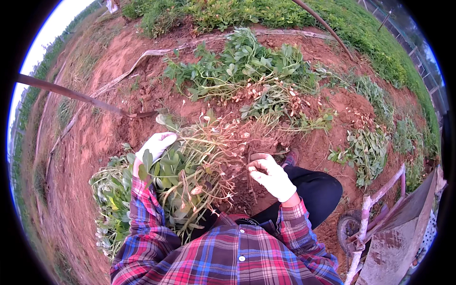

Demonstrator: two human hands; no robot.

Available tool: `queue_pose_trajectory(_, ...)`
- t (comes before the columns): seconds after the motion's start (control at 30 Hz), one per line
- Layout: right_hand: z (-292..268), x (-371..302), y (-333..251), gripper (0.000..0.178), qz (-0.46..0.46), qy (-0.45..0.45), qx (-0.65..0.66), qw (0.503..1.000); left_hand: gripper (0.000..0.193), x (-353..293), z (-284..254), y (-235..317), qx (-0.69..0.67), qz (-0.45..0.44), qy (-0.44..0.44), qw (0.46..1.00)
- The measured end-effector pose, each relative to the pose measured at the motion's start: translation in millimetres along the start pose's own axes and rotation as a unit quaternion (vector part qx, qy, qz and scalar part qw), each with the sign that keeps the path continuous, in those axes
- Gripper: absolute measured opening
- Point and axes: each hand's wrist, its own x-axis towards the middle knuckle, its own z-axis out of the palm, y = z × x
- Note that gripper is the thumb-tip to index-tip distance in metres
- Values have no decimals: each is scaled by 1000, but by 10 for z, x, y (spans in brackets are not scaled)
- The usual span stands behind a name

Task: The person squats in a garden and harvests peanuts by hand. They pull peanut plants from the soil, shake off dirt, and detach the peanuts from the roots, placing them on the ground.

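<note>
A pulled-up bunch of peanut plants (190,159) lies across my lap, leaves to the left and pale roots with pods to the right. My left hand (157,144), in a white glove, is closed around the leafy stems; leaves cover part of its fingers. Just right of the roots is my right hand (271,175), also white-gloved, with its fingers curled and the tips pressed together. Whatever those fingertips pinch, perhaps a thin root, is too small to make out. Beneath the bunch, more leafy plants (114,190) lie beside my left arm.
Ahead on the red soil lies a heap of peanut plants (237,66) with loose pods. Another pile (365,152) is at the right. A wooden handle (71,92) slants in from the left, another pole (325,28) stands far right. A wheelbarrow (394,232) stands at the near right.
</note>
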Motion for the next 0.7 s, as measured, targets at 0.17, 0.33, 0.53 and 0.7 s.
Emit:
queue_pose_trajectory(0.17, -224, -387, -235, 33, 89, 98, 115, 984, 50, 38, -11, -40, -6, 0, -16, 1000)
queue_pose_trajectory(0.33, -1032, -1271, -915, 41, -96, 436, 88, 891, 48, -30, -17, -28, -5, -3, -4, 1000)
queue_pose_trajectory(0.53, -2034, -2385, -1645, 49, -535, 554, 229, 595, 40, -58, 18, 50, -13, 16, -4, 1000)
queue_pose_trajectory(0.7, -1226, -1484, -1144, 43, -210, 560, 288, 748, 39, -19, 15, 20, -28, 15, -6, 999)
